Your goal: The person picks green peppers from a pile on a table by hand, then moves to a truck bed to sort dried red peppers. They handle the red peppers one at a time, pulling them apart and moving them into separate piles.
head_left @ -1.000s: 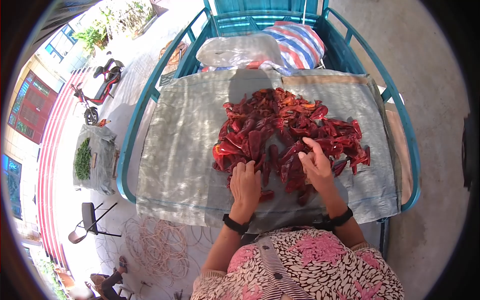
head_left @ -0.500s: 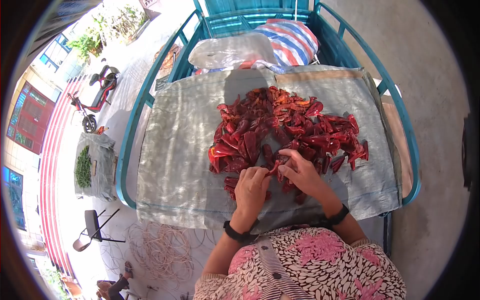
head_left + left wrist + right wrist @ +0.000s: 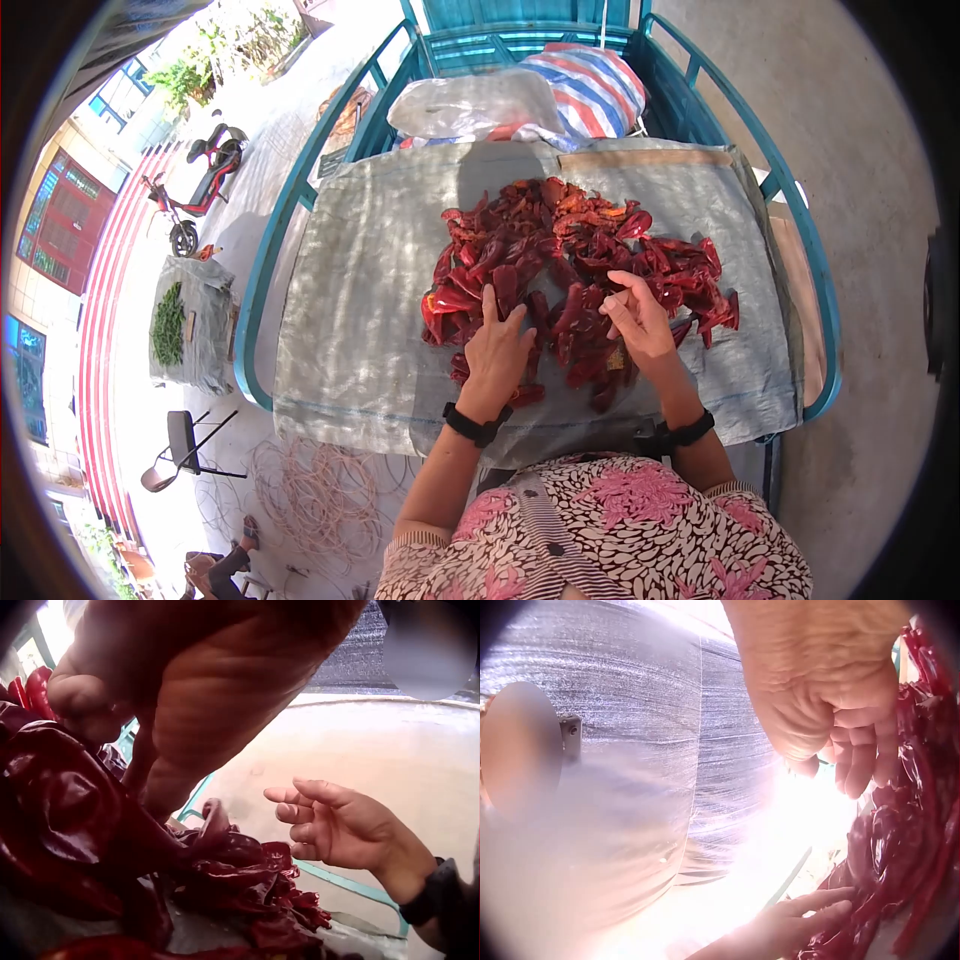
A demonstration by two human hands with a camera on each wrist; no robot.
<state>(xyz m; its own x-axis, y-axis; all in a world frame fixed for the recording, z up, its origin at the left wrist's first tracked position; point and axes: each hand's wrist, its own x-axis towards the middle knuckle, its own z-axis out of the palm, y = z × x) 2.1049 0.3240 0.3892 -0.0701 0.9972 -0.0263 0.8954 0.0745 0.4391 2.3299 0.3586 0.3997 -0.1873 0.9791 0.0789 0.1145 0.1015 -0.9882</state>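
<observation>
Dried red peppers (image 3: 590, 250) lie heaped on a grey woven sheet (image 3: 350, 280). My left hand (image 3: 500, 350) is at the near left side of the heap, its index finger stretched out onto the peppers. Large glossy red peppers (image 3: 60, 802) crowd close under that hand in the left wrist view. My right hand (image 3: 645, 325) hovers over the near right part of the heap, fingers loosely bent, with nothing seen between them. From the left wrist view, the same right hand (image 3: 345, 829) shows thumb and fingers apart, above the smaller peppers.
Teal rails (image 3: 265, 300) of a cart bed flank the sheet on both sides. Behind it sit a translucent sack (image 3: 475, 105) and a striped bag (image 3: 590, 90). On the left are a small table with green produce (image 3: 168, 325), a folding chair (image 3: 185, 445) and a scooter (image 3: 205, 180).
Half a second ago both hands were together at the near edge, fingers on a pepper. They have since parted, the left reaching forward with its index finger and the right moving rightward.
</observation>
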